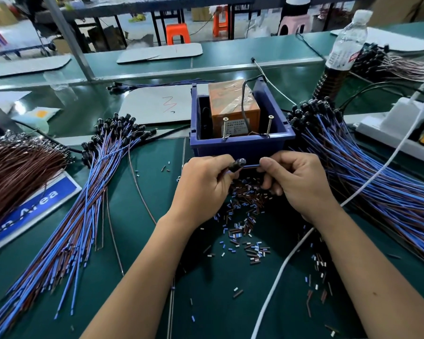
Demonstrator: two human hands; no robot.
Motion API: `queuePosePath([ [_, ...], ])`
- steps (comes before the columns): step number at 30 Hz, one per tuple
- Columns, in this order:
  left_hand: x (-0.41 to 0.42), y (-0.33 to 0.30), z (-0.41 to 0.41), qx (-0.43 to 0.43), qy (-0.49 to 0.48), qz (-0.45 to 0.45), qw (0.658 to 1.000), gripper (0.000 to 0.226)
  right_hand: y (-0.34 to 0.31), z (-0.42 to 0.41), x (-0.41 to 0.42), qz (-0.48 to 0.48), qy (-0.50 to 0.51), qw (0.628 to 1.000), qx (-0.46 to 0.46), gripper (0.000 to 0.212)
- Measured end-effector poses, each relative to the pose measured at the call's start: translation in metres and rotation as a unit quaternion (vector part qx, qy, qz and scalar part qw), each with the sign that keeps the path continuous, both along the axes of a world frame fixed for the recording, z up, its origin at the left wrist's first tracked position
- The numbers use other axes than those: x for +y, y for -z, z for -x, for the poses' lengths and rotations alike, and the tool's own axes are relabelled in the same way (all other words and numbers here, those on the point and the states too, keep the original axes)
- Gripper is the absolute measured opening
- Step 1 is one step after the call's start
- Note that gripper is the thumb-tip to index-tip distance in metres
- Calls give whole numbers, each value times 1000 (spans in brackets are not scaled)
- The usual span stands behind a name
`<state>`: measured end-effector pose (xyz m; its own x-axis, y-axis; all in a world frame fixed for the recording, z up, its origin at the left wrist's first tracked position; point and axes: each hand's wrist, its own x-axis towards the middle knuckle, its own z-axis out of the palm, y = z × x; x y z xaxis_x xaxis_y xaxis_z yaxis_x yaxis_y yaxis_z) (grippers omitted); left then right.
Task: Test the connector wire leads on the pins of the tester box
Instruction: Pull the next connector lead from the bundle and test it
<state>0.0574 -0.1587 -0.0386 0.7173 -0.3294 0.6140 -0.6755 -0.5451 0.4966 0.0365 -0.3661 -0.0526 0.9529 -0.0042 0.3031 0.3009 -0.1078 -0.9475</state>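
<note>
Two hands pinch one connector wire just in front of the tester box (240, 128). The left hand (203, 184) grips its black connector (235, 165); the right hand (296, 182) grips its blue lead (251, 166).

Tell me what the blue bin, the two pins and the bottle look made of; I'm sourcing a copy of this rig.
Blue bin: likely moulded plastic, with an even colour, matte sheen and thick rim. Pins: seem to be metal screws, silvery and threaded with flat heads. Bottle: clear thin plastic, see-through with a printed label.
</note>
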Motion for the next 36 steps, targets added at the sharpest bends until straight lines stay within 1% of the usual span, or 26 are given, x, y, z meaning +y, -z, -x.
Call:
queuePosePath([
  [2,0,0,0,10,13,6,1000,50,0,0,0,1,-3,1000,-4,25],
  [5,5,1,0,16,0,17,1000,34,-1,-2,-5,-17,27,999,-9,23],
  [7,14,2,-3,25,-24,65,997,25,-4,-5,-15,-52,64,996,-21,24],
  [8,17,1,-4,32,-33,91,995,26,-5,-5,-19,-63,76,995,-29,24],
  [10,18,1,-3,46,-35,122,991,31,-7,-4,-22,-37,72,996,-41,20],
  [12,11,1,2,55,-22,141,988,30,-8,0,-12,23,47,998,-38,9],
  [13,5,2,5,60,-11,148,987,29,-8,2,-4,32,34,998,-35,5],
  [14,1,3,8,68,2,152,986,28,-7,4,5,15,25,999,-33,5],
  [17,-9,7,11,86,35,133,987,27,-6,12,32,-129,0,992,-8,11],
  [18,-11,8,12,87,38,128,987,28,-7,14,38,-162,-4,987,1,14],
  [21,-13,8,13,64,30,134,988,26,-7,16,42,-202,0,979,17,21],
  [25,-15,7,17,7,-6,151,989,14,-6,13,36,-197,2,980,12,18],
  [28,-15,6,18,-13,6,166,986,7,-4,12,32,-186,-5,983,10,19],
  [32,-16,9,13,5,19,178,984,3,-3,10,30,-178,9,984,10,25],
  [36,-19,12,15,5,-24,258,966,4,-2,9,33,-162,30,986,-2,17],
])
